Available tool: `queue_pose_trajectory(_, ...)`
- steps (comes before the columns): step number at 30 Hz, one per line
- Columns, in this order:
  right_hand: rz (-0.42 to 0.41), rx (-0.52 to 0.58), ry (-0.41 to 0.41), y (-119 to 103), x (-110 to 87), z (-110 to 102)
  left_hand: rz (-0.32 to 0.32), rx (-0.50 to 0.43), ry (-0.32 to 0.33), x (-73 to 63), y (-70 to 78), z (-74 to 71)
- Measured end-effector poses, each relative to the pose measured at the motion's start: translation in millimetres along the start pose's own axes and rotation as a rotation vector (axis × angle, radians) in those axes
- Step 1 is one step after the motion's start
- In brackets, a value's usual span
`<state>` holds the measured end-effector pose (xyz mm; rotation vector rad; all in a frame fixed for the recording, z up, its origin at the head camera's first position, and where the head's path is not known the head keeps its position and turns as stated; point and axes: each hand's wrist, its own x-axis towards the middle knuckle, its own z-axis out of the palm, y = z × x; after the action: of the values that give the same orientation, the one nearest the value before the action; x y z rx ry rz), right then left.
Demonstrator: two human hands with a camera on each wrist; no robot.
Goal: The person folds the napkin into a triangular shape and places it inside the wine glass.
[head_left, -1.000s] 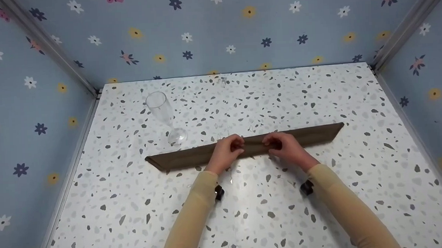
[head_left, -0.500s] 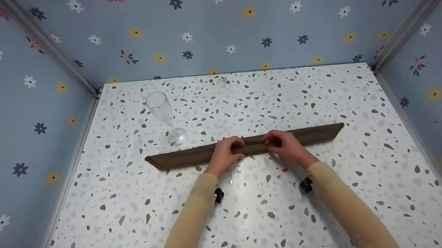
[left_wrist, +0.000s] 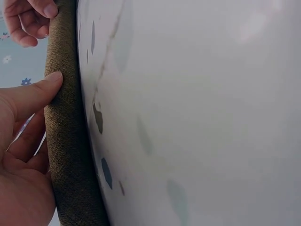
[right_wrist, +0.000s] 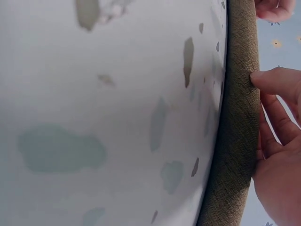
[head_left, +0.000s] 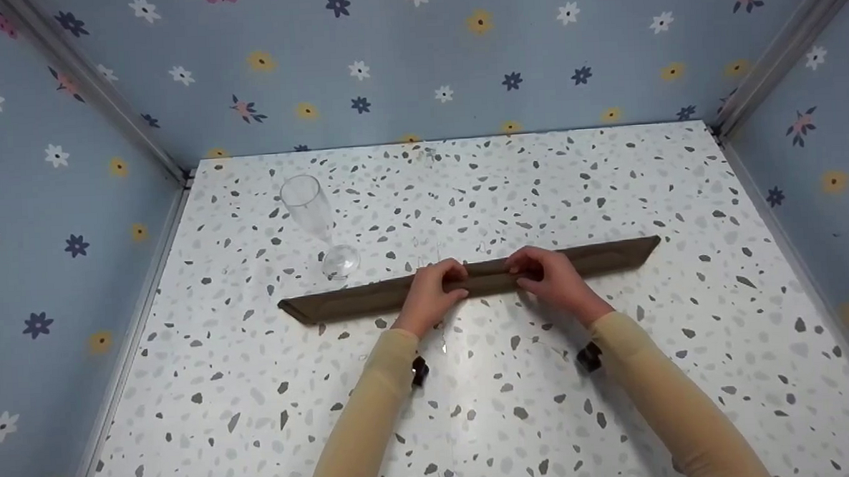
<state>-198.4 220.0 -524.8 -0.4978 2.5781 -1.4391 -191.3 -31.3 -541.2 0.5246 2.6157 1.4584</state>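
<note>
A brown cloth napkin (head_left: 355,302), folded into a long slanted strip, lies across the middle of the table. Near its centre my left hand (head_left: 428,296) pinches it, thumb on the near edge and fingers curled over the far side. My right hand (head_left: 557,284) does the same a short way to the right. In the left wrist view, the thumb (left_wrist: 40,96) presses the napkin's thick rounded edge (left_wrist: 68,141). The right wrist view has the other thumb (right_wrist: 277,80) against that edge (right_wrist: 237,117). The fingertips behind the cloth are partly hidden.
A clear champagne flute (head_left: 312,211) is at the left, beyond the napkin's left end, its foot close to the cloth. The white speckled table (head_left: 512,435) is bounded by blue flowered panels (head_left: 417,67) at the back and sides.
Both hands stay at the middle of the napkin with small finger movements. My right fingers have shifted slightly toward the far edge. The strip looks slightly narrower; the flute has not moved.
</note>
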Motion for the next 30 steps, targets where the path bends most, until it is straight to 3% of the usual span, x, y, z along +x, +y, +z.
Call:
queue_pose_trajectory(11, -0.052, 0.019, 0.020, -2.8, 0.3, 0.8, -0.011, -0.075, 0.020, 1.9, -0.6, -1.1)
queue_pose_trajectory(23, -0.031, 0.039, 0.032, -3.4, 1.8, 5.8, -0.026, -0.088, 0.034, 3.9, 0.9, -1.6)
queue_pose_trajectory(30, -0.004, -0.036, 0.046, -0.8, 3.7, 5.9, -0.042, -0.084, 0.014, 6.8, 0.4, -3.7)
